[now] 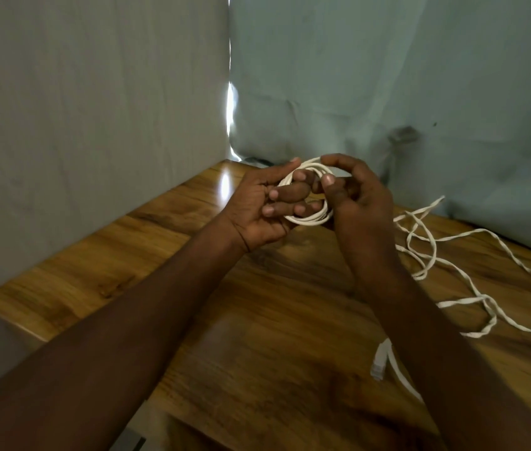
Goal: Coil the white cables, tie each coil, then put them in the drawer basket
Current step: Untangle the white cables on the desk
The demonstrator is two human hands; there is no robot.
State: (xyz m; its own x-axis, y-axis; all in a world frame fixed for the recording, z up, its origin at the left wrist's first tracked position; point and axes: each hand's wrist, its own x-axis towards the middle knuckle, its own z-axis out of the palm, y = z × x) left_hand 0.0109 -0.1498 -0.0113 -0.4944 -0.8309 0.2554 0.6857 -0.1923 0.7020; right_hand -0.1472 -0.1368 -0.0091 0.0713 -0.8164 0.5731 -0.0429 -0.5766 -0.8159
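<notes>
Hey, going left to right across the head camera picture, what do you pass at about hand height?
Grey cloth backdrop → left hand → white cable coil held between both hands → right hand → loose white cable lying tangled on the wooden table.

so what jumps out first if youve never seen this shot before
The eye goes to the white cable coil held up at mid-frame, above the wooden table, with the left hand gripping its near side and the right hand pinching its top loops. Next comes the loose white cable sprawled in tangled loops on the table's right side, with a white connector lying near the right forearm.
</notes>
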